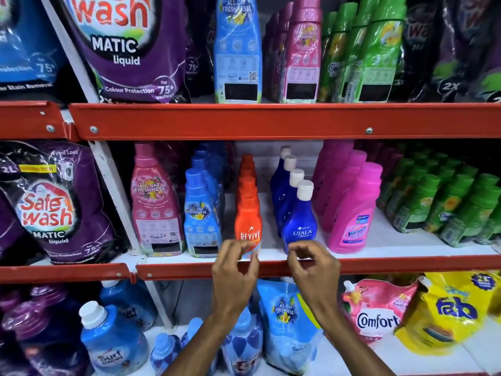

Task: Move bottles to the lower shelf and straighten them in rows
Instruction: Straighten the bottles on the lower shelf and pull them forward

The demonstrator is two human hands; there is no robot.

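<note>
Two bare arms come up from the bottom of the head view, and I see both hands raised in front of the red edge (pixel 379 263) of the middle shelf. My left hand (pixel 235 270) has its fingers curled, with the thumb and fingertips pinching the bottom of the orange Revive bottle (pixel 248 226) at the front of its row. My right hand (pixel 314 267) is curled too, with its fingertips close together just below the blue Ujala bottle (pixel 299 226); I cannot tell if it touches the bottle or holds anything. Both bottles stand up straight on the white shelf board, each at the front of a row of the same kind going back. Left of the orange row stand light blue bottles (pixel 199 213) and a pink Comfort bottle (pixel 156 207). Right of the dark blue row stand pink Vanish bottles (pixel 352 213), then green bottles (pixel 447 213). Purple Safe Wash bags (pixel 57 207) sit at the far left. Below the hands, the lower shelf holds a Surf Excel bottle (pixel 108 340), a blue refill bag (pixel 287 321), a pink Comfort bag (pixel 376 308) and a yellow bag (pixel 455 310).
</note>
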